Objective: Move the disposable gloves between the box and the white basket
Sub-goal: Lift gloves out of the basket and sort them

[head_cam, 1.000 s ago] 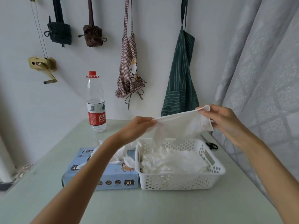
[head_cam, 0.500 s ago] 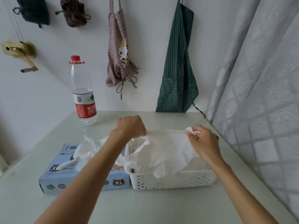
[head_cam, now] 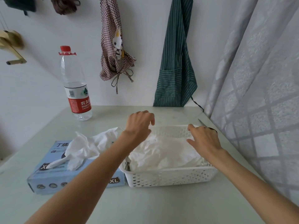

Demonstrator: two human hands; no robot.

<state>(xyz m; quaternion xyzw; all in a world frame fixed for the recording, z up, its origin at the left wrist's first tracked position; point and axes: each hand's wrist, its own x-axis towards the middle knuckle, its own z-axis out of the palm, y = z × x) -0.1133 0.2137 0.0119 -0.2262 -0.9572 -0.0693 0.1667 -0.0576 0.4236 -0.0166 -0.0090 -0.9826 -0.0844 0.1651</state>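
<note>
While both hands hover loosely open over the white basket (head_cam: 169,177), left hand (head_cam: 140,125) and right hand (head_cam: 204,139) gripping nothing, the flat glove (head_cam: 168,152) lies atop its pile, long axis running left-right, and more gloves (head_cam: 84,147) spill from the blue box (head_cam: 76,180) just beside.

My hands over the glove basket

My left hand (head_cam: 140,122) and right hand (head_cam: 203,138) hover with loose fingers above the white basket (head_cam: 169,177), heaped with disposable gloves (head_cam: 165,152). Beside it on the bench (head_cam: 145,204), more gloves spill from the blue box (head_cam: 48,180).
</note>
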